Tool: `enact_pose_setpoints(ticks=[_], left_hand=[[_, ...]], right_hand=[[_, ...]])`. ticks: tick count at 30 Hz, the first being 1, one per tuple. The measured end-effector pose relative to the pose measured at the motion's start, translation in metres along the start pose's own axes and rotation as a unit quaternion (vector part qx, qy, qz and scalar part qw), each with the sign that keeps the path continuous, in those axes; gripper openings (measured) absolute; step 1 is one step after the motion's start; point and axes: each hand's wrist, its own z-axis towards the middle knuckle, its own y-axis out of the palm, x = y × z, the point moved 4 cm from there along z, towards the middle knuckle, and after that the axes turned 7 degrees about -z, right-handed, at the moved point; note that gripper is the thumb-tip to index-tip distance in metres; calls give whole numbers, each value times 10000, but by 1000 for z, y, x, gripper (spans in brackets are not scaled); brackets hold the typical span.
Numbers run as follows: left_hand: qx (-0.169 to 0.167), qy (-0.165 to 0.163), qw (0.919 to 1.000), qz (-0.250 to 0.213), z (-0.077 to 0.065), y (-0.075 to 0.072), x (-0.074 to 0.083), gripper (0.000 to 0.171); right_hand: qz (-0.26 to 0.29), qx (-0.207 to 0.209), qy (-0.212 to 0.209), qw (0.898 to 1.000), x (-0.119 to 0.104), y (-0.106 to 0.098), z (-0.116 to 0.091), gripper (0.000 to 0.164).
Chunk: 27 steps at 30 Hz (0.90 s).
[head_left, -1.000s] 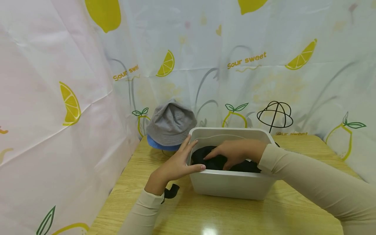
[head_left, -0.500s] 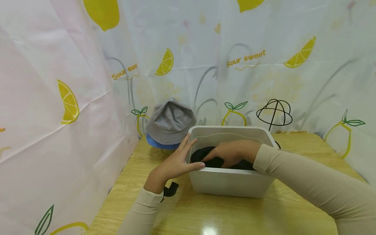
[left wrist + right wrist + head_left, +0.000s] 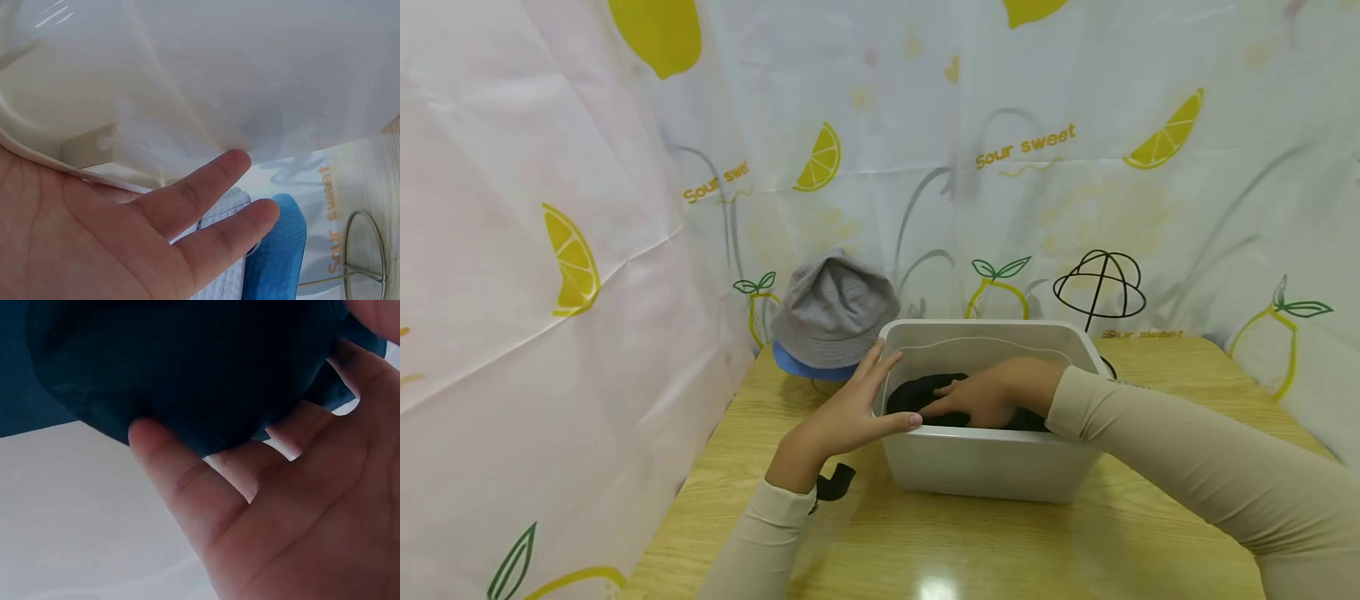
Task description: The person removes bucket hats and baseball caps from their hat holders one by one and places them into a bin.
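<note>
In the head view a white plastic bin (image 3: 977,462) stands on the table with dark fabric inside. My left hand (image 3: 846,417) rests on its near left corner, thumb along the front rim and fingers stretched against the left side; the left wrist view shows these fingers (image 3: 206,181) straight on the outer wall. Inside the bin, my right hand (image 3: 988,393) holds a dark hat (image 3: 917,396). Close up in the right wrist view, the hat (image 3: 187,369) is dark blue-green with a rounded edge, and several fingers (image 3: 240,465) go behind that edge. The bin's floor is mostly hidden.
A grey bucket hat (image 3: 835,312) sits over a blue hat (image 3: 805,365) behind the bin at left. Back right stands a black wire hat stand (image 3: 1099,287). A wire stand base (image 3: 365,250) shows in the left wrist view. Printed cloth (image 3: 917,108) hangs behind the wooden table (image 3: 850,550).
My right hand reaches slightly deeper into the bin and its fingers have shifted on the dark hat. My left hand keeps its place on the bin's corner.
</note>
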Motion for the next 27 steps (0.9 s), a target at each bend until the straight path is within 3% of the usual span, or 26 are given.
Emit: enact_pose_setpoints(ticks=[6,16,21,27], left_hand=[[19,-7,10000,-13,0,-1,-1,98],[8,-100,9999,-94,1,0,-1,98],[-1,-89,9999,-115,1,0,-2,98],[-11,-50,9998,-176,2,0,-3,98]], right_hand=[[210,207,31,9996,4,-9,-11,61],[445,1229,295,9910,16,-32,-75,54],[759,1964,394,9768,21,-28,-113,54],[904,2934,786,9484,27,-12,-154,59]])
